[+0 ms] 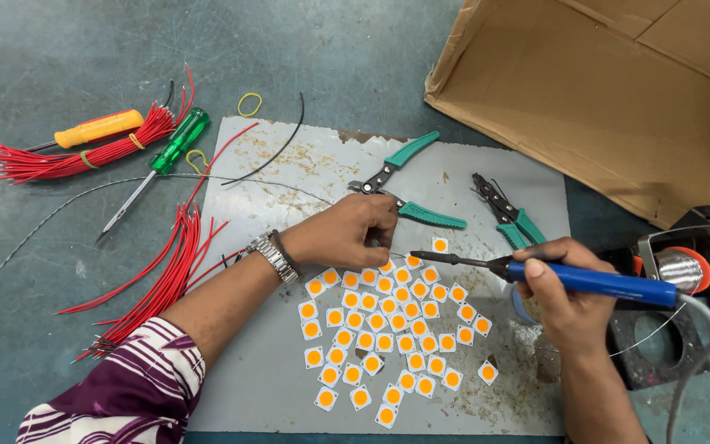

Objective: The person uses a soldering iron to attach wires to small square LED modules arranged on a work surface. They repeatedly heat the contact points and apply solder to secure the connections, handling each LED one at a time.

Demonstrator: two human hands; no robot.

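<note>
My right hand (564, 300) grips a soldering iron with a blue handle (593, 282); its dark tip points left, just above the top edge of a spread of several small white square chips with orange centres (384, 333). My left hand (351, 232), with a metal watch on the wrist, has its fingers pinched together at the top of that spread, close to the iron's tip. What it pinches is hidden by the fingers. The chips lie on a grey metal sheet (273, 370).
Green-handled pliers (408, 185) and a second green-handled cutter (507, 214) lie on the sheet behind my hands. Red wire bundles (76, 152) (162, 275), a green screwdriver (166, 156) and an orange one (96, 129) lie left. A cardboard box (610, 90) stands back right, a solder spool (684, 267) right.
</note>
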